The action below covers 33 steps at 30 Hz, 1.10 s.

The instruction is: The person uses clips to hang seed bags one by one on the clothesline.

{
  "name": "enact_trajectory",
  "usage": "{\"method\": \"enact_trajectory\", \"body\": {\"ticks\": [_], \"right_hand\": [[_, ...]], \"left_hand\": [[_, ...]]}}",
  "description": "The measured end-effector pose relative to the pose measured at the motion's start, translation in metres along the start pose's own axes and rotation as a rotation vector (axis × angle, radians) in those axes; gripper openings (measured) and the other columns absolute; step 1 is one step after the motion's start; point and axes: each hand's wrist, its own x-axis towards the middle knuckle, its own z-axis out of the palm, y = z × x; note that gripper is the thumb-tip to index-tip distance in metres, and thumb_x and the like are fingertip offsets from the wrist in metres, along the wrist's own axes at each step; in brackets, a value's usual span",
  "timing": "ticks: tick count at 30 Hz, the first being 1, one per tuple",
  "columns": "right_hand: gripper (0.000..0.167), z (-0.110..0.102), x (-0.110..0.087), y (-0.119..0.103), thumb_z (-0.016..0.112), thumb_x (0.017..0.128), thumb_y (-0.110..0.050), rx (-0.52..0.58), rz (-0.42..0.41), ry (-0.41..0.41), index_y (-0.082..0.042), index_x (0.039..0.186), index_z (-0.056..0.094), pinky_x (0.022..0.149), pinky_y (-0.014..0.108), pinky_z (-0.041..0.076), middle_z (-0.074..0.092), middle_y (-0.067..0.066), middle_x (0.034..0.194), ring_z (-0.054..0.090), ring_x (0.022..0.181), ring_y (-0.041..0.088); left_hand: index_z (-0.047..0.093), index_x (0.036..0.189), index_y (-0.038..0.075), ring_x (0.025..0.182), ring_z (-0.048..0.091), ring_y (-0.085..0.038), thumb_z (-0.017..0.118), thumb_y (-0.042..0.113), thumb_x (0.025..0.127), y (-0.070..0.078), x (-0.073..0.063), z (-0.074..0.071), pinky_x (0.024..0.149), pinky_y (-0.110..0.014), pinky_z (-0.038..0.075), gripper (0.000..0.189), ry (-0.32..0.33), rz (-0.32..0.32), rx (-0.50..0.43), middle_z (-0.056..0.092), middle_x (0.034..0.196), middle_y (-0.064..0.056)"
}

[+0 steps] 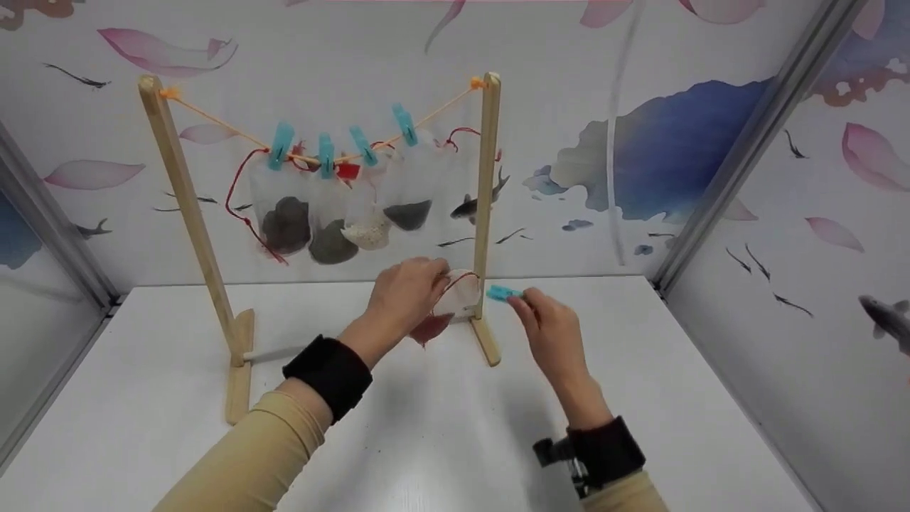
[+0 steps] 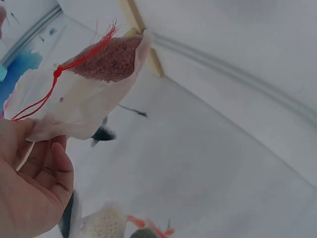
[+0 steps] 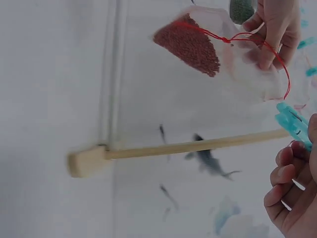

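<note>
My left hand (image 1: 409,288) pinches the top edge of a sheer white drawstring pouch (image 2: 84,101), which hangs down with reddish-brown grains (image 3: 190,47) gathered at its bottom. A red cord (image 2: 58,72) loops from the pouch's top. To the right of it, my right hand (image 1: 554,331) pinches a light-blue clothespin (image 1: 503,293) between thumb and fingers, its tip pointing at the pouch and apart from it in the right wrist view. Behind and above, an orange line (image 1: 213,117) carries several more pouches (image 1: 286,224), each beneath a blue clothespin (image 1: 282,146).
The line is tied between two wooden posts (image 1: 188,213) that stand on wooden feet (image 1: 239,384) joined by a low white bar (image 1: 277,353). Everything stands on a white table (image 1: 419,441). Behind rises a printed wall panel (image 1: 561,85) with petals and fish, and metal frame posts (image 1: 746,149) flank it.
</note>
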Motion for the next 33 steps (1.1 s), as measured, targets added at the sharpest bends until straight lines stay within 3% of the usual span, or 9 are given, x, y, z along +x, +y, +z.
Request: {"method": "enact_trajectory", "body": {"ticks": [6, 10, 14, 19, 24, 33], "right_hand": [[0.037, -0.032, 0.086, -0.034, 0.055, 0.098, -0.035, -0.113, -0.398, 0.099, -0.007, 0.075, 0.050, 0.052, 0.025, 0.026, 0.038, 0.003, 0.060, 0.033, 0.054, 0.014], [0.036, -0.047, 0.133, -0.052, 0.059, 0.096, -0.032, -0.183, -0.545, 0.139, -0.007, 0.073, 0.049, 0.050, 0.027, 0.025, 0.040, 0.006, 0.058, 0.032, 0.052, 0.017], [0.032, -0.060, 0.167, -0.070, 0.061, 0.095, -0.030, -0.266, -0.582, 0.125, -0.006, 0.076, 0.052, 0.049, 0.032, 0.035, 0.046, 0.009, 0.059, 0.042, 0.052, 0.023], [0.034, -0.075, 0.191, -0.089, 0.055, 0.099, -0.032, -0.403, -0.637, 0.036, -0.001, 0.084, 0.058, 0.059, 0.043, 0.053, 0.062, 0.016, 0.070, 0.059, 0.062, 0.036], [0.037, -0.086, 0.204, -0.103, 0.052, 0.100, -0.033, -0.539, -0.663, -0.030, 0.003, 0.091, 0.061, 0.068, 0.045, 0.058, 0.069, 0.019, 0.082, 0.064, 0.069, 0.038], [0.033, -0.111, 0.214, -0.121, 0.056, 0.100, -0.029, -0.721, -0.583, -0.222, 0.003, 0.095, 0.064, 0.074, 0.045, 0.059, 0.065, 0.018, 0.080, 0.067, 0.077, 0.037]], "left_hand": [[0.077, 0.100, 0.012, 0.091, 0.071, -0.026, 0.064, 0.016, 0.097, 0.020, 0.031, -0.043, 0.077, -0.041, 0.059, 0.014, 0.047, 0.019, 0.068, 0.075, 0.094, -0.009], [0.072, 0.108, 0.008, 0.092, 0.073, -0.027, 0.062, 0.016, 0.099, 0.032, 0.050, -0.065, 0.078, -0.039, 0.059, 0.015, 0.077, -0.008, 0.072, 0.076, 0.102, -0.012], [0.067, 0.111, 0.005, 0.091, 0.073, -0.027, 0.061, 0.018, 0.100, 0.039, 0.064, -0.080, 0.078, -0.035, 0.060, 0.018, 0.137, -0.022, 0.046, 0.075, 0.102, -0.014], [0.071, 0.106, 0.004, 0.090, 0.074, -0.028, 0.061, 0.021, 0.100, 0.044, 0.080, -0.091, 0.077, -0.035, 0.060, 0.021, 0.223, -0.081, 0.080, 0.076, 0.098, -0.014], [0.073, 0.102, 0.004, 0.085, 0.074, -0.027, 0.061, 0.023, 0.101, 0.055, 0.093, -0.096, 0.072, -0.036, 0.060, 0.022, 0.269, -0.125, 0.139, 0.077, 0.097, -0.013], [0.075, 0.100, 0.004, 0.075, 0.074, -0.023, 0.055, 0.011, 0.101, 0.074, 0.098, -0.098, 0.065, -0.034, 0.060, 0.021, 0.351, -0.121, 0.236, 0.077, 0.092, -0.012]]}}
